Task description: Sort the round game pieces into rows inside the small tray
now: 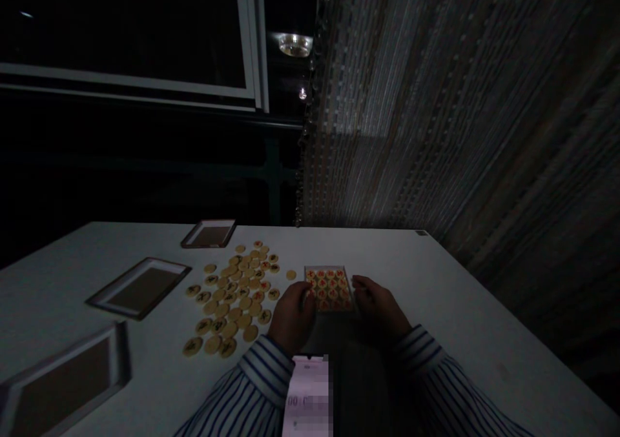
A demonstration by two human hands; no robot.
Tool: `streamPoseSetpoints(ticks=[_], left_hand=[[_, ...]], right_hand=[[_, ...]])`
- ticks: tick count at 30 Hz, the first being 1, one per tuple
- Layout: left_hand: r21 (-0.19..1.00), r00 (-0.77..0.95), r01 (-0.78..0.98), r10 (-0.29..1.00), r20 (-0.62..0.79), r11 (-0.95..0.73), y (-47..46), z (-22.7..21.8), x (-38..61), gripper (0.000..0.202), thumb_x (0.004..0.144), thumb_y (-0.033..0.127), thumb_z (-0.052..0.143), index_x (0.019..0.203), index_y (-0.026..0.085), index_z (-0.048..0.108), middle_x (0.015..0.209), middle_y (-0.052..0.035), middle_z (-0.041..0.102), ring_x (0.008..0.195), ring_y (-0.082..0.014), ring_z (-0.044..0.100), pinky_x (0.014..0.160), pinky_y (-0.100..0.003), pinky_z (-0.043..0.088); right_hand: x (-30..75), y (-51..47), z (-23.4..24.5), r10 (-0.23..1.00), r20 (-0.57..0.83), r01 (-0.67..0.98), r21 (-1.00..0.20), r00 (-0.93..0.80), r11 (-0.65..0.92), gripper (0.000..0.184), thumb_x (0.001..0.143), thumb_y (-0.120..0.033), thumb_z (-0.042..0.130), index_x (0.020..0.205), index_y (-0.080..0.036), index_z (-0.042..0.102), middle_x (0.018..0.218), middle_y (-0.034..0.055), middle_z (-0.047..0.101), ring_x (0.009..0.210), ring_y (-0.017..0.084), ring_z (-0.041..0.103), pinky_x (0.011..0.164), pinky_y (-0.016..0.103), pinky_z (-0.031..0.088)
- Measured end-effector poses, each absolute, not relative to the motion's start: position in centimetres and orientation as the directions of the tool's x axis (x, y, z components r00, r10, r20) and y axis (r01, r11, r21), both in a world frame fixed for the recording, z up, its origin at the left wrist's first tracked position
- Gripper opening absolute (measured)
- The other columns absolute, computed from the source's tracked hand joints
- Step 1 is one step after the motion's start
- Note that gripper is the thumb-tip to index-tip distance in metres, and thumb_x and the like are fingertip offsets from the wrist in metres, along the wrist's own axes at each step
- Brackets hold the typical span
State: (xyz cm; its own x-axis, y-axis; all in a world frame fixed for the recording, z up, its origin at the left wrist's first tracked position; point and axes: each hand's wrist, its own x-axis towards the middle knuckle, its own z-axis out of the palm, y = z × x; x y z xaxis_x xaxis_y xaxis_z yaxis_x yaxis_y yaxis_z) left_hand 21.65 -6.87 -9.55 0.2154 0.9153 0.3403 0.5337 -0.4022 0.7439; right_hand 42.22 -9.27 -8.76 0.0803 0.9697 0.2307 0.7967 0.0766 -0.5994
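Note:
A shallow box [327,268] holds rows of round Chinese chess pieces [330,285] with red characters, in front of me on the white table. My left hand [292,317] is closed at its left side, with thumb and forefinger over the rim. At the right edge, my right hand [380,304] has curled fingers, their tips close beside the box; whether anything is between them is too dark to see. Left of the box lies a loose heap of wooden chess pieces [235,295], some with red or black characters, others blank side up. One single piece [291,274] lies between heap and box.
Three shallow trays with pale rims lie on the left: a far one [208,246], a middle one [116,309] and a near one [119,353]. A string curtain [368,133] hangs behind the table [465,334]. A pinkish, lit screen-like object [306,398] is below my wrists.

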Motion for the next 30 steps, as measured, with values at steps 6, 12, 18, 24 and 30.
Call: streamPoseSetpoints(ticks=[6,12,18,24,30], left_hand=[[0.744,0.173,0.529,0.911,0.375,-0.407,-7.1,-9.1,21.3,0.024,0.079,0.024,0.043,0.095,0.014,0.058,0.094,-0.0094,0.063,0.089,-0.0181,0.058,0.08,-0.032,0.046],[0.748,0.154,0.516,0.904,0.398,-0.417,-7.7,-8.5,21.0,0.024,0.081,0.027,0.041,0.089,0.016,0.061,0.09,-0.0074,0.063,0.084,-0.0173,0.059,0.076,-0.031,0.046],[0.775,0.118,0.476,0.903,0.412,-0.416,-7.8,-6.8,19.9,0.026,0.081,0.034,0.043,0.09,0.017,0.061,0.092,-0.0066,0.064,0.085,-0.0172,0.06,0.078,-0.031,0.047],[0.77,0.103,0.493,0.906,0.411,-0.406,-6.0,-4.8,15.5,0.03,0.079,0.039,0.045,0.09,0.018,0.062,0.095,-0.0045,0.066,0.087,-0.0173,0.06,0.081,-0.031,0.046],[0.748,0.057,0.557,0.915,0.399,-0.36,-5.4,-5.9,11.6,0.032,0.079,0.042,0.045,0.089,0.018,0.063,0.089,-0.004,0.067,0.084,-0.0177,0.061,0.077,-0.03,0.047]], right_hand=[[42.9,-9.2,-9.2,0.933,0.345,0.823,-0.557,0.105,0.114,0.034,0.082,-0.031,0.036,0.104,-0.015,0.057,0.102,0.009,0.063,0.093,0.019,0.058,0.082,0.033,0.045],[42.5,-9.3,-8.9,0.921,0.379,0.811,-0.565,0.093,0.151,0.031,0.083,-0.029,0.036,0.097,-0.016,0.059,0.095,0.0078,0.065,0.088,0.018,0.059,0.081,0.032,0.046],[42.3,-9.4,-8.9,0.905,0.418,0.812,-0.552,0.072,0.19,0.029,0.083,-0.026,0.036,0.096,-0.016,0.059,0.095,0.0073,0.065,0.087,0.018,0.059,0.08,0.032,0.045],[42.5,-9.3,-8.9,0.905,0.419,0.807,-0.559,0.076,0.191,0.031,0.084,-0.028,0.035,0.097,-0.014,0.06,0.096,0.0088,0.064,0.089,0.018,0.059,0.081,0.032,0.045],[42.3,-9.4,-8.2,0.897,0.44,0.796,-0.56,0.05,0.23,0.03,0.084,-0.029,0.037,0.097,-0.015,0.059,0.096,0.0085,0.064,0.089,0.018,0.058,0.081,0.032,0.046]])
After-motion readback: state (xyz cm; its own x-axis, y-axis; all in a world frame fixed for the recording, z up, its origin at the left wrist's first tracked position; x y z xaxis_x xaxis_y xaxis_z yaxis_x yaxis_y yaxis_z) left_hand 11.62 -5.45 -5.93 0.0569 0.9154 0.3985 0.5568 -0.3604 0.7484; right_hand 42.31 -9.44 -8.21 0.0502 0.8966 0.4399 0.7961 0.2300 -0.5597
